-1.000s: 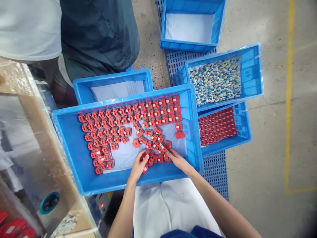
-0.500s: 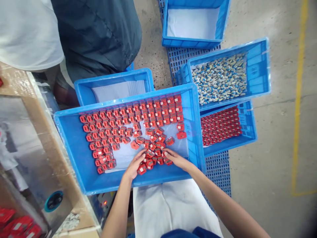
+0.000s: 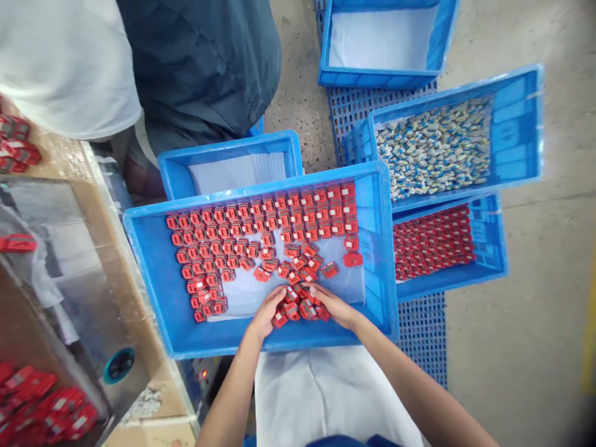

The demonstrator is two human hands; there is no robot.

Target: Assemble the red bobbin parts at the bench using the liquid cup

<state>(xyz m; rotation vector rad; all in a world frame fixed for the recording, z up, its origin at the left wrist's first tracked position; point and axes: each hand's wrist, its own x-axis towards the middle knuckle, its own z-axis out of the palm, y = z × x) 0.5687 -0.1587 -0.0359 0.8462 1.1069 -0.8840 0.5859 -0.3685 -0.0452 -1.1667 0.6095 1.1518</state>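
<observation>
1. Hidden or cut off: the far crate (image 3: 379, 79) runs past the top edge of view; the person (image 3: 200, 68) beside it shows only in part; the low crate (image 3: 228, 148) is partly covered by the large crate (image 3: 326, 341). Markings on the end walls are too blurred to read.

2. Left hand (image 3: 267, 311): my fingers lie close together and curve against the left side of the loose red parts (image 3: 306, 307), the thumb near the fingertips. I cannot tell whether a part is pinched between them.

3. Right hand (image 3: 339, 308): my fingers are close together and reach over the right side of the same heap, touching it. Their undersides are hidden, so I cannot tell what they grip.

4. Loose red parts: heaped between my hands, near the large crate's close wall, partly on the white liner (image 3: 242, 301).

5. Lined-up red parts (image 3: 256, 217): rows along the far wall and left side of the large crate.

6. At right: a crate of white-and-blue pieces (image 3: 433, 149) and, nearer, a crate of red parts (image 3: 433, 242).
</observation>
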